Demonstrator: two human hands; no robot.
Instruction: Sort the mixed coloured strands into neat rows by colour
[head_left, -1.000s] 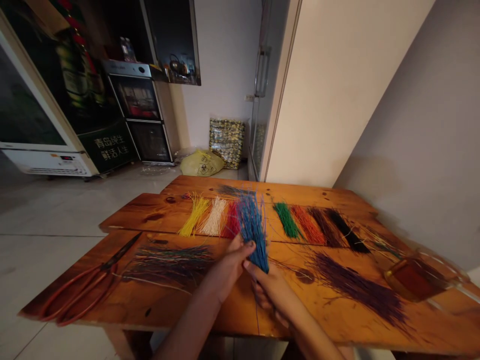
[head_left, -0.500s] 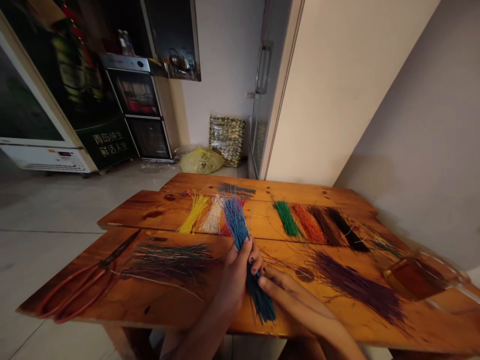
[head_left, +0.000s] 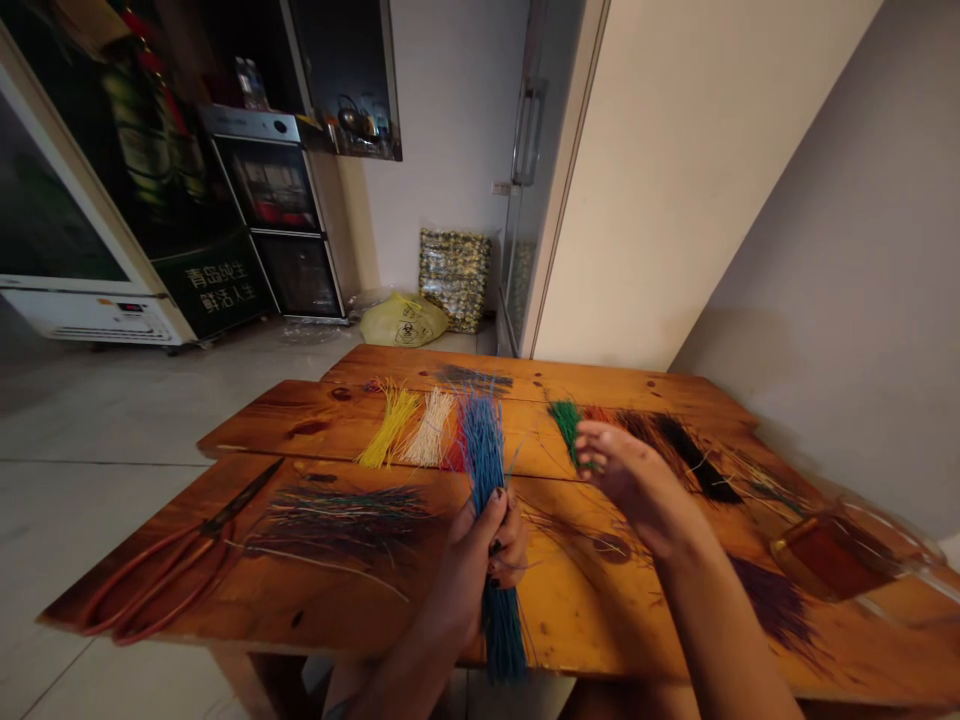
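Observation:
My left hand (head_left: 489, 545) is wrapped round the middle of a bundle of blue strands (head_left: 482, 435). The bundle stands roughly upright, its upper ends fanned out and its darker lower ends hanging by the table's front edge. My right hand (head_left: 630, 475) is raised over the table with loosely bent fingers and nothing seen in them. Its fingertips overlap the green bundle (head_left: 564, 415) in the view; whether they touch it I cannot tell. The right forearm covers part of the purple bundle (head_left: 776, 600). Behind the blue strands, a red bundle (head_left: 454, 452) is partly hidden.
On the wooden table (head_left: 255, 425), yellow (head_left: 390, 425) and white bundles (head_left: 429, 430) lie left of centre. A black bundle (head_left: 697, 460) lies to the right. Large scissors (head_left: 184, 560) and mixed strands (head_left: 337, 520) lie at left. A glass pitcher (head_left: 840, 550) of amber liquid stands at right.
My right hand has let go of the blue bundle's lower part and moved up and right. The bundle, still in my left hand, has turned more upright.

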